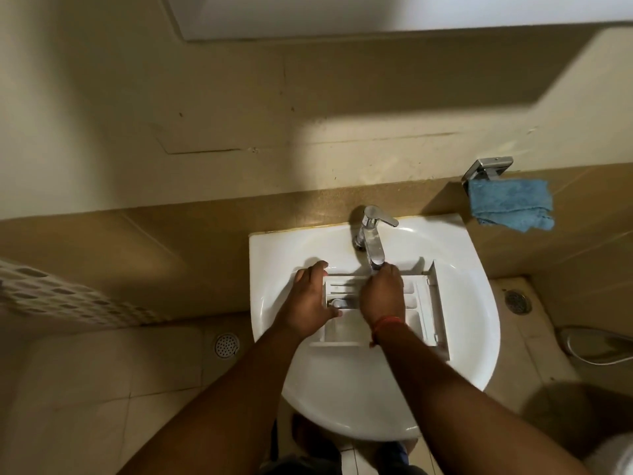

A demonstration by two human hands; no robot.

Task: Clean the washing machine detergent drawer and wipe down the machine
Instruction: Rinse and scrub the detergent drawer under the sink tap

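Note:
The white detergent drawer (419, 303) lies in the white sink (472, 303), under the chrome tap (371, 241). My left hand (308, 299) grips the drawer's left end, fingers over its far edge and thumb on its near side. My right hand (382, 296) reaches into the drawer's middle compartment just below the tap's spout; its fingertips are hidden, and I cannot tell whether they hold anything. A red thread band circles my right wrist.
A blue cloth (510, 204) hangs from a chrome holder (486, 168) on the wall at the right. Floor drains (226, 345) sit left and right of the sink. A perforated basket (68, 296) is at the left, a hose (596, 344) at the right.

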